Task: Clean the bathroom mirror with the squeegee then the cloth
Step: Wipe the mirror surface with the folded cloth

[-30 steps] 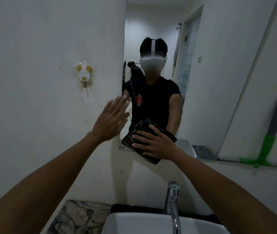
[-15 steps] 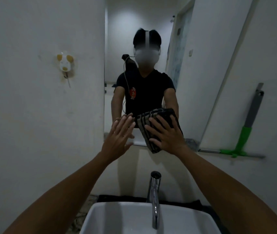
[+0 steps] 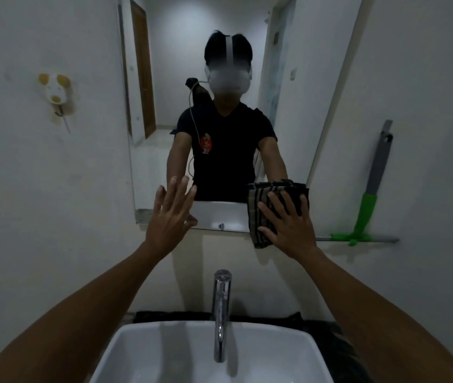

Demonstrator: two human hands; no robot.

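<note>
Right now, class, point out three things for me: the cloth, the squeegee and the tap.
cloth (image 3: 258, 217): head view, on its striped left part beside the fingers.
squeegee (image 3: 366, 211): head view, on the green handle.
tap (image 3: 221, 308): head view, on its upright chrome body.

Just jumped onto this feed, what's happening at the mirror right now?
A person is wiping the bathroom mirror. The right hand presses a striped cloth flat against the glass at its lower right corner. The left hand rests open near the lower left edge. The green squeegee leans on the wall, set aside.
</note>
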